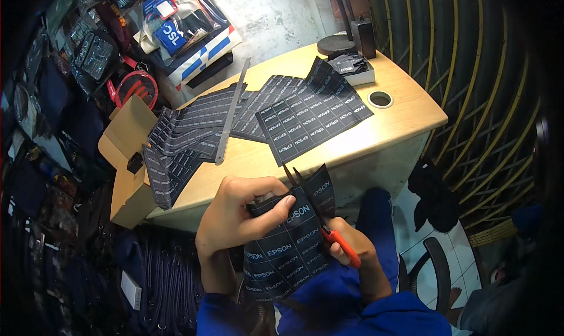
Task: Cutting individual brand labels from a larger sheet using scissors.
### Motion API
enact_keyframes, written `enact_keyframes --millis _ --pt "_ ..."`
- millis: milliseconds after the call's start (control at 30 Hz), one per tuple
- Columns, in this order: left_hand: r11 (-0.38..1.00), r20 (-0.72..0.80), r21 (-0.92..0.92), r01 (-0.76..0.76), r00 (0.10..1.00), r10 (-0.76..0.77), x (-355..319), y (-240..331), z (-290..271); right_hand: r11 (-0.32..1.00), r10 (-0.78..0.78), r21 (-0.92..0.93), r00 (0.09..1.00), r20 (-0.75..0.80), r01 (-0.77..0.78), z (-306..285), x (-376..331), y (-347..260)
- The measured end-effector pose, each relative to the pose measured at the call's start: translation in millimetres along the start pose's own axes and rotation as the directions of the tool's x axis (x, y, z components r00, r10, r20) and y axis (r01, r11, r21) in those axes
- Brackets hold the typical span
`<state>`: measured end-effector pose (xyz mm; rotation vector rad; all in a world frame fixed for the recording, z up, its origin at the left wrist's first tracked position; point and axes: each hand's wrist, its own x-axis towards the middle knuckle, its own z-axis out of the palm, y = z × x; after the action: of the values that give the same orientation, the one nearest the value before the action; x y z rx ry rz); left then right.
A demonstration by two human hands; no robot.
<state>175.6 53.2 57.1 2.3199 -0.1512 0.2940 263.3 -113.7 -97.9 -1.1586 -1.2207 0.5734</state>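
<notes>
Two hands (pixel 235 215) pinch the label sheet (pixel 288 242), fingers (pixel 276 209) gripping its top edge.

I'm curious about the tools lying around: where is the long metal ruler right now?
The metal ruler lies on the wooden table, left of centre in the head view, resting diagonally across the dark printed label sheets, beyond both hands and right of the cardboard box.

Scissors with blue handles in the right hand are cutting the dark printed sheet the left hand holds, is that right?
Not quite: the scissors have red-orange handles, not blue, as the head view shows. The rest holds: the right hand works them into the dark printed sheet, which the left hand holds.
</notes>
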Motion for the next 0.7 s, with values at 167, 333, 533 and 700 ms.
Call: enact_keyframes --millis 167,333,533,700 --pt "1.0 0.005 -0.021 -0.005 1.0 0.005 2 1 2 0.998 0.062 -0.015 0.997 0.043 -0.061 -3 -2 2" --pt "1.0 0.028 0.025 0.002 1.0 -0.003 0 -3 -3 0.996 0.047 0.074 0.999 -0.01 -0.046 3 1 2" --pt "1.0 0.026 -0.012 0.005 1.0 -0.005 -2 2 -3 1.0 0.021 -0.016 1.0 0.0 -0.021 0 0 4" --pt "1.0 0.012 -0.014 -0.02 1.0 0.021 -3 -1 -3 0.998 0.049 -0.028 0.999 0.005 -0.049 0 -2 5"
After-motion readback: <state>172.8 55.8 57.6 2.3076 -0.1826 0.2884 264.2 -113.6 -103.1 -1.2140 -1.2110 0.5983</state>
